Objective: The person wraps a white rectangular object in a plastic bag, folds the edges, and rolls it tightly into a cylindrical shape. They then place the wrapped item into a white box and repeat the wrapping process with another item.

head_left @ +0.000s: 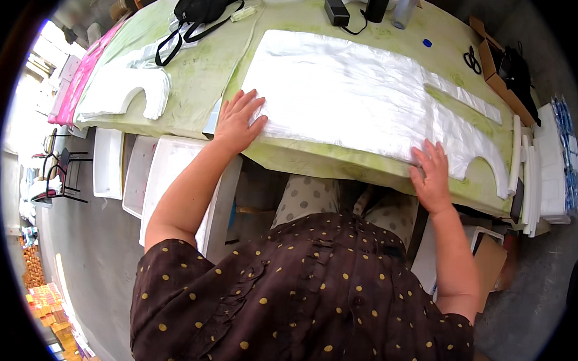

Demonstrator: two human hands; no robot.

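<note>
A white plastic vest-style bag lies spread flat on the table, its two handle straps pointing right. At its near left corner rests my left hand, fingers stretched out and spread. My right hand lies on the near edge by the base of the handles, its fingers also apart. Neither hand grips anything. Whether the bag is a single one or a thin stack, I cannot tell. Farther left, a pile of similar white bags lies with a curved handle cut-out toward me.
Behind the bag are a black pouch with straps, a black box-shaped device, a clear bottle, a blue cap and black scissors. A cardboard box stands at the right edge. White bins sit below left.
</note>
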